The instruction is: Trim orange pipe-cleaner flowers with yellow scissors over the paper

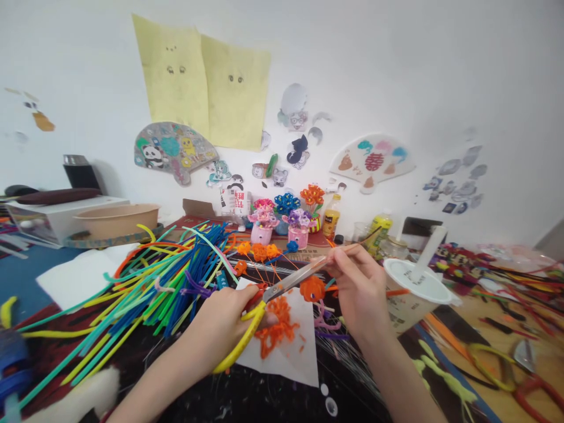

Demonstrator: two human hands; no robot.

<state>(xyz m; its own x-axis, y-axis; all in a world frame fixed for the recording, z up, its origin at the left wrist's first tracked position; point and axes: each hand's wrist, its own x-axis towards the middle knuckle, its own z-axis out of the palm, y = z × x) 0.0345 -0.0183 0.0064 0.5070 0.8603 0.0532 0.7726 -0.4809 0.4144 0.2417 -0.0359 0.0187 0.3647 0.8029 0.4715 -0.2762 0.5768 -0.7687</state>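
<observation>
Scissors [291, 284] gripped by yellow handles [233, 353] in L hand [222, 323], blades angled up to R, near-closed from this view. R hand [361, 279] pinched round thin strip [376, 236] right by blade tips; exact bite hidden by fingers, can't tell. Hands apart, bridged by blades. Prob. snipping/trimming, judging by orange fluff [277, 332] heaped on white paper [304, 365] below. To do it well: keep R fingertips clear of tips, hold strip taut, take small cuts, turn slightly btwn each. Best to work directly over paper, for easy catching of bits. Mind orange pom-pom [312, 289], just under blades & near R hand; try not to nick w/ lower edge.
</observation>
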